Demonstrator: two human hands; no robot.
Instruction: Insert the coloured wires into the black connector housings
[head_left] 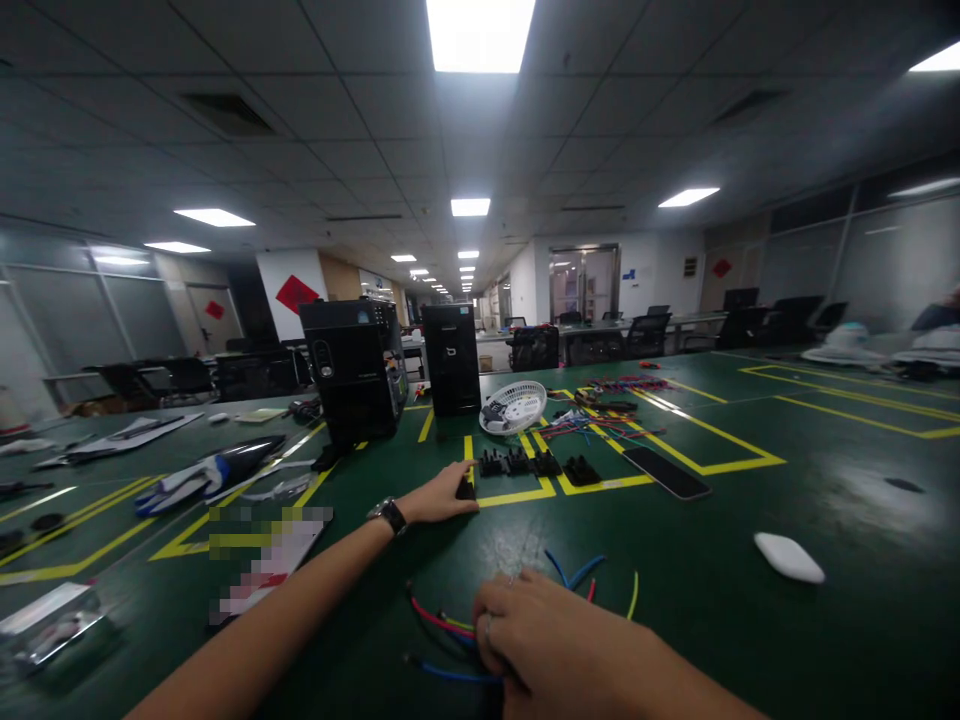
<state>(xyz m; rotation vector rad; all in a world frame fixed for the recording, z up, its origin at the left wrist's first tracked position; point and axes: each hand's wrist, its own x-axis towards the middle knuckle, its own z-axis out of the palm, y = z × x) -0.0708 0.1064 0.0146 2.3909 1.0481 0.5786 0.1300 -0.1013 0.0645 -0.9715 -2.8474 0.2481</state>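
My left hand (pixel 444 493), with a watch on its wrist, rests on the green table with thumb and fingers around a small black plastic part (pixel 466 489). To its right, several similar black plastic parts (pixel 534 461) stand in a row along the yellow tape. Closer to me, my right hand (pixel 540 625) is curled over a loose bundle of wires (pixel 442 615), coloured red, blue and yellow-green. Their ends stick out on both sides of the hand. The palm hides the middle of the bundle.
Two black computer cases (pixel 352 365) stand behind my left hand, near a white basket (pixel 514 407). More wires (pixel 600 425) lie beyond. A dark phone (pixel 666 472) and a white case (pixel 789 557) are at right; a clear box (pixel 51 628) is at left.
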